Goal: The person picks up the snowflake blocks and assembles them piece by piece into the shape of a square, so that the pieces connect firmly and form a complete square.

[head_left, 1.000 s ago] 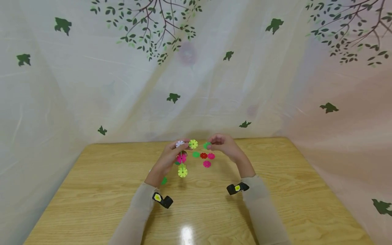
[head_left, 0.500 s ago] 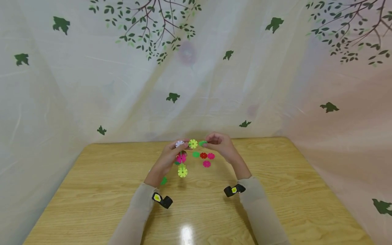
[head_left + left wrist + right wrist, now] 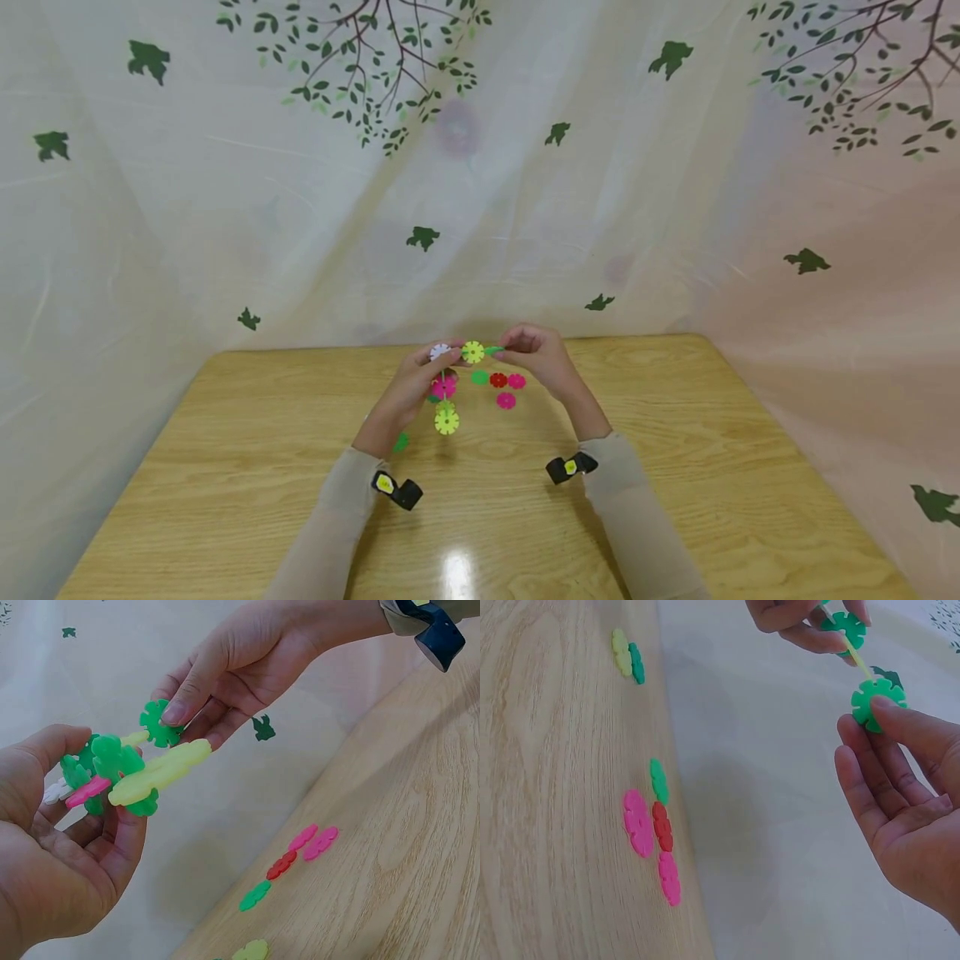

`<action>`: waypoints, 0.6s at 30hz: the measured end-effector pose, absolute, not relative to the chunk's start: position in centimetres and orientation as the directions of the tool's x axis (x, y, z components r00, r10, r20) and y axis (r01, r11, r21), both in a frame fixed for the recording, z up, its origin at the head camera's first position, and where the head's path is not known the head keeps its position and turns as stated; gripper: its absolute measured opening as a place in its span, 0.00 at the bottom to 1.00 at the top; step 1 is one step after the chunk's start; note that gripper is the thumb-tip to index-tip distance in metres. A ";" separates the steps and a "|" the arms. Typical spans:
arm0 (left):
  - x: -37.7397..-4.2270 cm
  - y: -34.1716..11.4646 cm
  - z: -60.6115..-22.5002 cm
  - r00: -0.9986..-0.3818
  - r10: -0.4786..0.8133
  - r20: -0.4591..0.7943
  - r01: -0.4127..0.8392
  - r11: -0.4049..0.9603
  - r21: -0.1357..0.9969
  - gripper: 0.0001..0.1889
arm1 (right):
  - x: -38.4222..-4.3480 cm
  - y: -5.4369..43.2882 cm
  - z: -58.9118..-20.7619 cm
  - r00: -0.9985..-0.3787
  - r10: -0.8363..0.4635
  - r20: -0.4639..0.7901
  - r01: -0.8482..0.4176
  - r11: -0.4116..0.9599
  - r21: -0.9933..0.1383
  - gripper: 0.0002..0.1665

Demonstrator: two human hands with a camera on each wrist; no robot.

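My left hand (image 3: 408,390) grips a cluster of joined plastic snowflake discs above the table. In it I see a white disc (image 3: 440,353), a pink disc (image 3: 444,386), a yellow disc (image 3: 447,422) low down and another yellow disc (image 3: 473,352) sticking out to the right. Green discs (image 3: 116,763) sit among them in the left wrist view. Between thumb and fingers, my right hand (image 3: 543,360) pinches a green snowflake disc (image 3: 878,703). Its edge meets the outer yellow disc; how deep the slots engage is too small to tell. Fingers cover parts of the cluster.
Loose discs lie flat on the wooden table (image 3: 480,508) below the hands: a green one (image 3: 480,377), a red one (image 3: 498,380) and two pink ones (image 3: 506,401). Another green disc (image 3: 402,442) lies by the left wrist. A printed cloth (image 3: 480,275) hangs behind the table.
My right hand has moved left, bringing its green disc up against the yellow disc. That green disc has turned to look more edge-on. The left hand and its cluster have stayed nearly still.
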State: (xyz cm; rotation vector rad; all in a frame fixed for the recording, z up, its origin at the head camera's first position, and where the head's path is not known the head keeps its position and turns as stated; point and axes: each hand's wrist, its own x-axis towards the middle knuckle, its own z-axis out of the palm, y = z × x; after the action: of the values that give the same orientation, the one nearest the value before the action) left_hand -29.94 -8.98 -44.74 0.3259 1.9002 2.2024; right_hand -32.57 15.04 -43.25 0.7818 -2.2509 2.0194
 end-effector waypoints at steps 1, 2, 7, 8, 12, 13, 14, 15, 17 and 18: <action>-29.9 -9.0 -44.7 -0.953 0.302 0.028 -0.016 -0.145 0.989 0.21 | -32.5 15.0 -43.2 -0.875 -0.348 0.336 -0.371 0.039 -0.928 0.10; -29.9 -9.0 -44.7 -0.953 0.302 0.030 -0.014 -0.144 0.990 0.21 | -32.5 15.0 -43.2 -0.877 -0.346 0.333 -0.370 0.044 -0.928 0.10; -29.9 -9.0 -44.7 -0.948 0.315 0.039 -0.005 -0.138 0.990 0.21 | -32.4 14.8 -43.1 -0.880 -0.343 0.328 -0.372 0.071 -0.925 0.08; -29.9 -8.9 -44.7 -0.947 0.319 0.041 -0.003 -0.137 0.991 0.21 | -32.3 14.7 -43.1 -0.880 -0.342 0.330 -0.377 0.080 -0.923 0.08; -29.9 -9.0 -44.7 -0.943 0.329 0.051 0.005 -0.139 0.990 0.22 | -32.2 14.6 -43.0 -0.879 -0.332 0.342 -0.393 0.099 -0.914 0.07; -29.9 -9.0 -44.7 -0.943 0.330 0.052 0.006 -0.140 0.990 0.22 | -32.2 14.6 -43.0 -0.880 -0.329 0.344 -0.395 0.101 -0.913 0.07; -29.9 -9.0 -44.8 -0.942 0.331 0.053 0.006 -0.141 0.990 0.22 | -32.2 14.6 -42.9 -0.880 -0.326 0.345 -0.395 0.100 -0.913 0.07; -29.9 -9.0 -44.8 -0.942 0.331 0.051 0.004 -0.143 0.990 0.22 | -32.2 14.6 -42.9 -0.880 -0.325 0.347 -0.396 0.100 -0.913 0.07; -29.9 -8.9 -44.8 -0.942 0.331 0.046 -0.004 -0.150 0.989 0.21 | -32.2 14.6 -42.9 -0.879 -0.321 0.354 -0.402 0.098 -0.910 0.07; -29.9 -8.9 -44.8 -0.942 0.331 0.044 -0.007 -0.152 0.988 0.21 | -32.2 14.7 -42.9 -0.877 -0.320 0.358 -0.406 0.098 -0.908 0.06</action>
State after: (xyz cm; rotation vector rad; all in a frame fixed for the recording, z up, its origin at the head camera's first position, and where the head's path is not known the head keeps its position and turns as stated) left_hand -29.91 -8.94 -44.75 0.3708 1.8813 2.1956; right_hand -32.24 14.65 -42.92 0.7545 -2.2752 1.9220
